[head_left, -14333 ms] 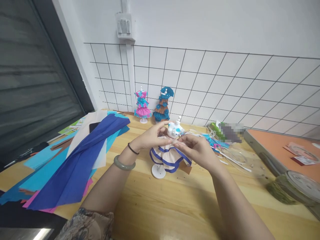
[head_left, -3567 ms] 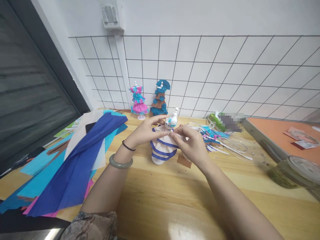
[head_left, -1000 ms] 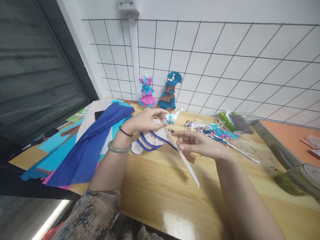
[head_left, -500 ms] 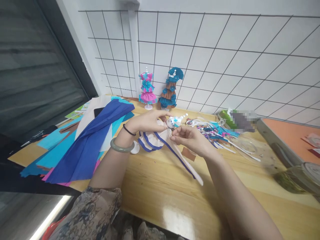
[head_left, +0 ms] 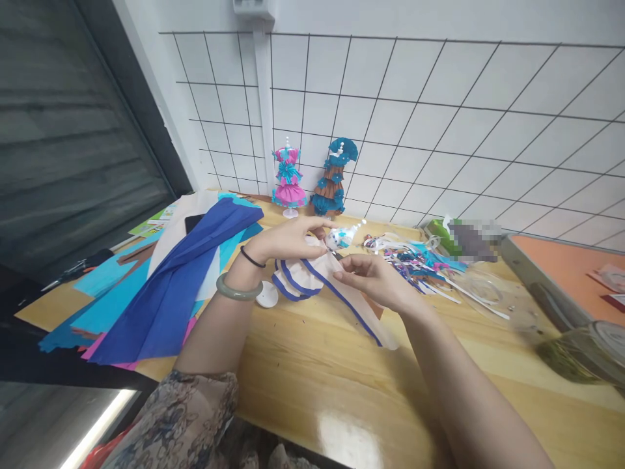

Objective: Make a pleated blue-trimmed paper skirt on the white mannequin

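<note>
A miniature dress form (head_left: 343, 236) with a white, blue-dotted bodice lies tilted over the table, its beaded neck pointing right. My left hand (head_left: 288, 241) is closed around its waist. Below that hand spread white paper skirt tiers (head_left: 295, 279) edged in dark blue, and the round white base (head_left: 266, 294) shows beside my wrist. A long white paper strip (head_left: 355, 311) with a blue border runs from the waist down to the right. My right hand (head_left: 367, 276) pinches its upper edge between thumb and fingers, close to the bodice.
Two finished paper dresses on stands, one pink and blue (head_left: 290, 179), one teal and brown (head_left: 334, 179), stand by the wall. Crepe paper sheets (head_left: 180, 280) are piled left, near scissors (head_left: 73, 270). Ribbon scraps (head_left: 420, 260), a glass jar (head_left: 581, 352) and an orange-lined tray (head_left: 561, 273) lie right.
My right fingers have shifted slightly along the strip, and its loose tail has swung a little upward. My left hand keeps its hold. The head view has tilted slightly up.
</note>
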The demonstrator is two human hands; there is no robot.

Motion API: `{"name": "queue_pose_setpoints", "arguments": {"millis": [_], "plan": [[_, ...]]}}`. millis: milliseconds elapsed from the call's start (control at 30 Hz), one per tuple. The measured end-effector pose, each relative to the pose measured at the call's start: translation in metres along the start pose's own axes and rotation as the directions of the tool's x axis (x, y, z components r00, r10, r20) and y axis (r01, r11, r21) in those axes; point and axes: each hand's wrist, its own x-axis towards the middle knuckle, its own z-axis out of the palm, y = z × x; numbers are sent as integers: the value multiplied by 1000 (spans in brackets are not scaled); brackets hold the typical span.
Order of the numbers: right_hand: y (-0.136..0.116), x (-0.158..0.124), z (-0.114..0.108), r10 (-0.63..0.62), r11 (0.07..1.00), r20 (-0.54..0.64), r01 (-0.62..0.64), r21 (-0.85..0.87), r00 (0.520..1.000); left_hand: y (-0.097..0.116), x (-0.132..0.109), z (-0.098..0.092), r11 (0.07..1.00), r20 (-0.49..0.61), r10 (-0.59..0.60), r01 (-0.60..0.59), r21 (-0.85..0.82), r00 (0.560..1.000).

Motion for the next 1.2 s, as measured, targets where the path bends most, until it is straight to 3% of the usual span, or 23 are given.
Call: {"name": "queue_pose_setpoints", "arguments": {"millis": [200, 400, 500, 600, 700, 900, 1200], "plan": [[-17, -11, 3, -87, 984, -185, 114, 139, 979, 3, 7, 14, 966, -125, 107, -133, -223, 986], [-22, -20, -11, -167, 981, -331, 124, -147, 929, 8, 14, 34, 894, -154, 141, -193, -405, 978], [-21, -23, -17, -226, 936, -337, 108, -335, 914, 7, 18, 40, 880, -168, 162, -219, -422, 973], [-19, -23, -20, -244, 902, -305, 100, -420, 920, 4, 20, 42, 858, -161, 183, -237, -455, 970], [-17, -21, -20, -232, 890, -278, 88, -447, 932, 3, 21, 42, 835, -125, 186, -224, -502, 975], [-15, -19, -18, -281, 868, -303, 106, -485, 911, 2, 20, 40, 806, -111, 205, -232, -545, 972], [-14, -20, -18, -281, 877, -320, 107, -469, 905, 8, 17, 40, 818, -92, 186, -206, -538, 978]]}}
